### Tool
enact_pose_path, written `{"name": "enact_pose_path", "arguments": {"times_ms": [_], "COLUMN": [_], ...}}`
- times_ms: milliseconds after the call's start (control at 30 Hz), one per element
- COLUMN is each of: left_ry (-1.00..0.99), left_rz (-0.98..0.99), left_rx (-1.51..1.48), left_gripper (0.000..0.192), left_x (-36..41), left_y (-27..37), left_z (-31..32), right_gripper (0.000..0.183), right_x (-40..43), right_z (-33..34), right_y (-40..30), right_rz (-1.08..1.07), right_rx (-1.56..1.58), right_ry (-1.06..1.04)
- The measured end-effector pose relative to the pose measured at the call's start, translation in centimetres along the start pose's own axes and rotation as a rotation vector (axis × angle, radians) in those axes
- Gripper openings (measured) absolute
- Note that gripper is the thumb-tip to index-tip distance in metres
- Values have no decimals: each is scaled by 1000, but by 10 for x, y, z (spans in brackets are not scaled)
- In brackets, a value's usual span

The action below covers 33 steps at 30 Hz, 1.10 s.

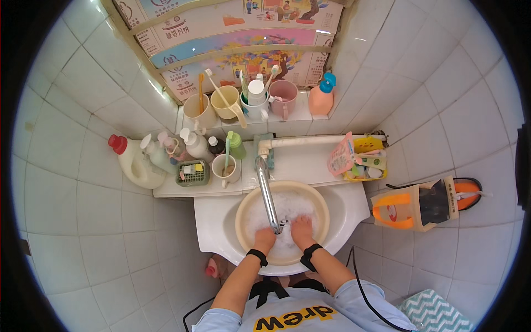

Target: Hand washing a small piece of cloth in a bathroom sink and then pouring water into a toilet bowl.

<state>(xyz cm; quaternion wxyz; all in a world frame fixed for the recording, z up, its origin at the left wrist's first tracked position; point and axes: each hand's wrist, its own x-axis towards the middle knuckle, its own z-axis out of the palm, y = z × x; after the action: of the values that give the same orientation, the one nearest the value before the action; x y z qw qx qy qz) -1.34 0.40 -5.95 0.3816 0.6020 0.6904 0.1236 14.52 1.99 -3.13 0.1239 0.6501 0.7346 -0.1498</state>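
A round beige plastic basin [324,207] sits in the white washbasin [207,224], filled with white suds [286,203]. At the basin's lower left, my left hand [265,238] dips into the foam, its fingers partly hidden beside the spout. My right hand [303,229] lies in the suds right of the spout, fingertips partly covered by foam. Whether either hand grips anything under the foam cannot be seen. The chrome faucet [267,195] reaches down over the basin between my hands. A small dark and shiny thing shows near the spout's end; its kind is unclear.
Behind the basin, a ledge holds pump bottles [195,145], a red-capped jug [141,166], a mug [226,168] and a green basket [193,178]. Higher up stand toothbrush cups [199,112] and an orange pump bottle [321,99]. A yellow basket [365,178] and a hanging bag [415,205] are right.
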Motion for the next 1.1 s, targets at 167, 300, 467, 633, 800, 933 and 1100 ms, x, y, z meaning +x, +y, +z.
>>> {"name": "enact_pose_path", "arguments": {"times_ms": [167, 300, 467, 633, 800, 933, 1100], "left_ry": [-156, -353, -207, 4, 64, 51, 54], "left_rz": [-156, -85, 74, 82, 62, 4, 51], "left_rx": [122, 277, 32, -447, -595, -619, -636], "left_gripper": [27, 30, 29, 23, 23, 23, 23], "left_x": [0, 3, -12, -31, -59, -69, -66], "left_y": [40, 62, 60, 52, 45, 34, 27], "left_z": [-20, -55, -81, -94, -113, -122, -109], "right_gripper": [26, 27, 26, 52, 69, 70, 69], "right_x": [6, 15, 16, 35, 52, 58, 63], "right_z": [2, -29, -107, -168, -154, -162, -170], "right_y": [12, 11, -8, -37, -47, -46, -54], "right_rz": [-13, -31, -30, -419, -390, -552, -612], "right_rx": [-121, -7, 498, 818, 910, 725, 416], "right_ry": [-49, -148, 133, 474, 245, 202, 213]}}
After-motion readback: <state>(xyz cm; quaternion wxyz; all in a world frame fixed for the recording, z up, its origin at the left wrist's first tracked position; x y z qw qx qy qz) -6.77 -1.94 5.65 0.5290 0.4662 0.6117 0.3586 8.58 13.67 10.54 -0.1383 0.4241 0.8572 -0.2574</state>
